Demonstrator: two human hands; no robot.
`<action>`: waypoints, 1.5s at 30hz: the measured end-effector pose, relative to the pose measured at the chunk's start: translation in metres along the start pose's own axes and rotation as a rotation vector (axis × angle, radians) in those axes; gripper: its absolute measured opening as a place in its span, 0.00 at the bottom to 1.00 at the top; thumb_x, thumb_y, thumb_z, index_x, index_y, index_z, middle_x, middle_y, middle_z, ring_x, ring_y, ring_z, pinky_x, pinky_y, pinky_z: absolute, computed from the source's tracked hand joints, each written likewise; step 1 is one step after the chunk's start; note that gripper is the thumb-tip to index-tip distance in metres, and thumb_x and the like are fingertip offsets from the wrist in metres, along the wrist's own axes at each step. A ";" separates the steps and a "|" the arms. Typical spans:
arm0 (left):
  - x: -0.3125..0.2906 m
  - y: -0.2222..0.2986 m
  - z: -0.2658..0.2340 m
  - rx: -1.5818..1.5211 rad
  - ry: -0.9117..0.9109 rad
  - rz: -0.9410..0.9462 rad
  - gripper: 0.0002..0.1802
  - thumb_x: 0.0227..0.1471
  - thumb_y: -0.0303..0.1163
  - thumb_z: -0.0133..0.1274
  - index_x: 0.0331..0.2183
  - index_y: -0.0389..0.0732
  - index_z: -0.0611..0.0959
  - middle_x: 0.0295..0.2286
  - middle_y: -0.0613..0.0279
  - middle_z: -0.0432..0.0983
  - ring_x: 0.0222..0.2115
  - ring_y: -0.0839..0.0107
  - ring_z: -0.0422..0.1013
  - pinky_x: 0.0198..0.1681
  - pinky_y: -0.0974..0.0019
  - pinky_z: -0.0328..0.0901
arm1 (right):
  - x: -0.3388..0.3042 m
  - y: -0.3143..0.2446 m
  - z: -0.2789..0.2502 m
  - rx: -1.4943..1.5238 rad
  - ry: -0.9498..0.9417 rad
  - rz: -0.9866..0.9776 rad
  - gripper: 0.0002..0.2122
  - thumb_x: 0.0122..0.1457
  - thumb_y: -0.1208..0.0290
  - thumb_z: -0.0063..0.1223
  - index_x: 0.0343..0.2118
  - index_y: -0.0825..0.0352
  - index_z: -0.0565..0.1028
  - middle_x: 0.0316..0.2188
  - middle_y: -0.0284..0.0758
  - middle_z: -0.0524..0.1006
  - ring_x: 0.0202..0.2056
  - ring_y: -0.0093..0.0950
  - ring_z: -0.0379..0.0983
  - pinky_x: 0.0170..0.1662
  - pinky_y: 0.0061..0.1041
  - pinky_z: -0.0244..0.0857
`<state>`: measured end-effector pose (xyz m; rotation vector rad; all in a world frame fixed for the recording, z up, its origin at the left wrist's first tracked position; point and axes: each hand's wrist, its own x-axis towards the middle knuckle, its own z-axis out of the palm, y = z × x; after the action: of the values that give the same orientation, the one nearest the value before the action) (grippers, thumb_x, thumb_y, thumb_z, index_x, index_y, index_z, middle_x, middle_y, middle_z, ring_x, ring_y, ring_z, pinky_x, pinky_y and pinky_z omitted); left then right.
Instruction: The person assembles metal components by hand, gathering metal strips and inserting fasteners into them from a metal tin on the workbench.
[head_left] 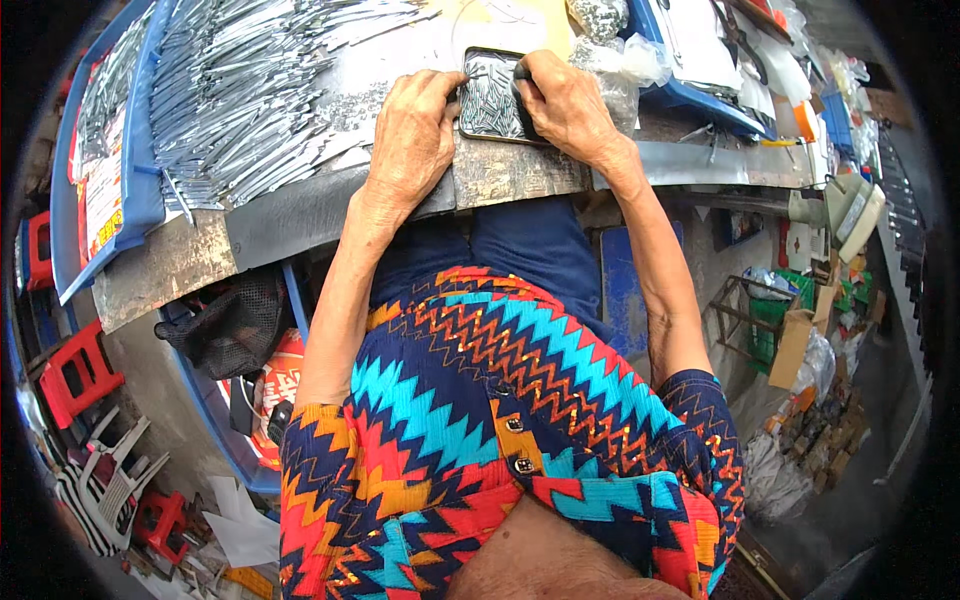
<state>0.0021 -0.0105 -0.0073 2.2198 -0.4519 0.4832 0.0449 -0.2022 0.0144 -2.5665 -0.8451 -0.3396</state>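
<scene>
A small rectangular tin [497,138] with a dark rim sits near the front edge of the workbench, filled with short, thin silvery metal pieces [490,95] that look like pins or screws. My left hand [418,125] is closed at the tin's left side, its fingertips against the rim. On the opposite side, my right hand [570,108] grips the right rim with thumb and bent fingers. Dark coverings show on some fingertips of both hands. Left of my left hand lies a broad heap of long, thin metal pieces [240,95].
A blue tray [140,200] stands at the bench's left end. Another blue bin [690,100] and clear plastic bags [625,70] are at the right. Under the bench is a blue drawer [215,430] holding a black mesh bag [235,325]. Red stools [80,372] stand lower left.
</scene>
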 end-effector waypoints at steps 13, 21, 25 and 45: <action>0.001 0.002 0.002 -0.021 0.023 0.024 0.14 0.40 0.19 0.49 0.35 0.36 0.76 0.30 0.51 0.71 0.35 0.54 0.66 0.39 0.57 0.61 | 0.004 -0.002 0.009 -0.004 0.012 0.025 0.07 0.49 0.78 0.50 0.31 0.70 0.67 0.27 0.46 0.72 0.30 0.45 0.70 0.31 0.37 0.63; 0.001 -0.001 0.004 -0.012 0.034 0.042 0.14 0.40 0.20 0.50 0.35 0.37 0.76 0.30 0.52 0.71 0.34 0.54 0.66 0.40 0.57 0.61 | 0.011 0.002 0.008 -0.082 -0.013 -0.159 0.07 0.47 0.77 0.48 0.31 0.68 0.67 0.27 0.43 0.71 0.28 0.44 0.71 0.30 0.38 0.66; 0.001 0.000 0.003 -0.008 0.038 0.056 0.14 0.40 0.20 0.50 0.35 0.37 0.76 0.30 0.52 0.71 0.34 0.54 0.66 0.40 0.57 0.61 | 0.015 0.003 0.005 -0.130 -0.047 -0.228 0.07 0.46 0.78 0.48 0.30 0.69 0.67 0.27 0.42 0.71 0.28 0.42 0.72 0.30 0.37 0.67; -0.001 -0.001 -0.001 0.025 -0.009 0.008 0.15 0.43 0.21 0.50 0.37 0.36 0.76 0.33 0.52 0.73 0.36 0.55 0.68 0.41 0.60 0.62 | -0.031 -0.001 -0.082 0.336 -0.412 0.037 0.08 0.52 0.72 0.45 0.30 0.72 0.67 0.21 0.45 0.67 0.23 0.39 0.66 0.30 0.32 0.60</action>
<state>0.0014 -0.0091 -0.0083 2.2455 -0.4620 0.4850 0.0118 -0.2544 0.0767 -2.3576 -0.9018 0.3304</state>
